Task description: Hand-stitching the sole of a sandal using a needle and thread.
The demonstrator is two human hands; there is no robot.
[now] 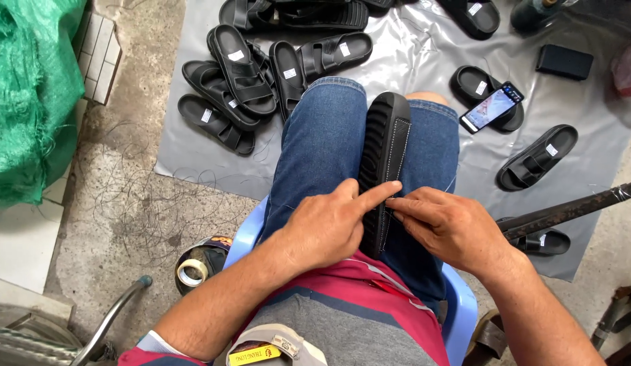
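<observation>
A grey plastic sheet (424, 61) covers the concrete floor (125, 210); on it lie black sandals (241, 71), a smartphone (492, 106) and a black box (564, 62).

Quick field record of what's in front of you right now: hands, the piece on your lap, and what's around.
left hand: presses on sandal sole, index finger extended across it
right hand: pinches at the sole's stitched edge
sandal sole: black, clamped edge-up between the knees
seat: blue plastic chair
floor: grey sheet with black sandals, phone
left side: green sack
</observation>
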